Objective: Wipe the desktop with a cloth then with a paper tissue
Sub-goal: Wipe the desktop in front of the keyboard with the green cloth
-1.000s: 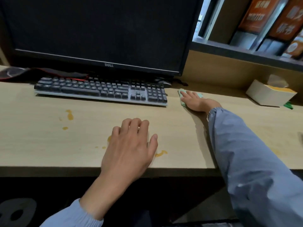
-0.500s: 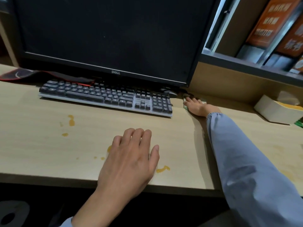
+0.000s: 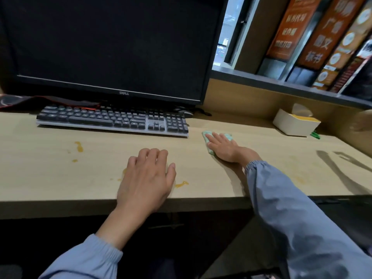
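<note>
You are working through the cloth stage. Your right hand (image 3: 223,148) is pressing the green cloth (image 3: 206,136) flat on the desktop (image 3: 50,178) just right of the keyboard (image 3: 112,119), fingers extended over it rather than curled round it. Your left hand (image 3: 147,176) is resting palm-down in front of the keyboard, relaxed and holding nothing. Orange spills (image 3: 79,147) are lying in front of the keyboard, so the next move probably calls for sweeping the cloth leftward across them. The tissue box (image 3: 296,123) is standing well right of the keyboard.
</note>
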Demonstrator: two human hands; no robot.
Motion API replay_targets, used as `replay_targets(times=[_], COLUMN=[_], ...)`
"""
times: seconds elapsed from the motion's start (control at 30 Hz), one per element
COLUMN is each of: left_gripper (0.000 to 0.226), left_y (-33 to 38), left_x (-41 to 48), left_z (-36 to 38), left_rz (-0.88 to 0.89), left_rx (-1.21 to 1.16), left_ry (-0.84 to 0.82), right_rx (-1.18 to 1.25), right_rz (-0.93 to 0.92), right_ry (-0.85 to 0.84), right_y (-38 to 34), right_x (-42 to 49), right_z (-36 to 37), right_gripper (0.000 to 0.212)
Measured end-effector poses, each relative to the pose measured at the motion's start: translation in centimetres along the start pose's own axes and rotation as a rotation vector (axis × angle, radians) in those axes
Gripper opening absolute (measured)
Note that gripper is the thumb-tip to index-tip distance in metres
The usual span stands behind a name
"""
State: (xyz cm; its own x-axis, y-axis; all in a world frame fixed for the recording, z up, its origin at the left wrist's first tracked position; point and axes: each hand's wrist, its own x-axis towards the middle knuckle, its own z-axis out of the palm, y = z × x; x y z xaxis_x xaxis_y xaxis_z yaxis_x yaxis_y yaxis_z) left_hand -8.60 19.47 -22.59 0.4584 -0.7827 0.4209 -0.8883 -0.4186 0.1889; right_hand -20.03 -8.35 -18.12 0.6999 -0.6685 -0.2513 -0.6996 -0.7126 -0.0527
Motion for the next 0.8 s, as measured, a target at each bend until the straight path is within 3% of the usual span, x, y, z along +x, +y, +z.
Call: replay_targets(times=[0.5,0.8], left_gripper=[0.042,0.044], left_y=[0.0,0.2], left_x=[0.1,0.3], left_z=[0.1,0.2], left_rz=[0.013,0.015], left_rx=[0.029,0.032], left_ry=[0.013,0.03], right_rx=[-0.003,0.007], right_rz=[-0.032,-0.04], right_ry=[0.033,0.032], right_y=[-1.6,-2.0], right_x=[-12.5,-11.7], right_z=[4.4,4.9], right_gripper=[0.054,0.054])
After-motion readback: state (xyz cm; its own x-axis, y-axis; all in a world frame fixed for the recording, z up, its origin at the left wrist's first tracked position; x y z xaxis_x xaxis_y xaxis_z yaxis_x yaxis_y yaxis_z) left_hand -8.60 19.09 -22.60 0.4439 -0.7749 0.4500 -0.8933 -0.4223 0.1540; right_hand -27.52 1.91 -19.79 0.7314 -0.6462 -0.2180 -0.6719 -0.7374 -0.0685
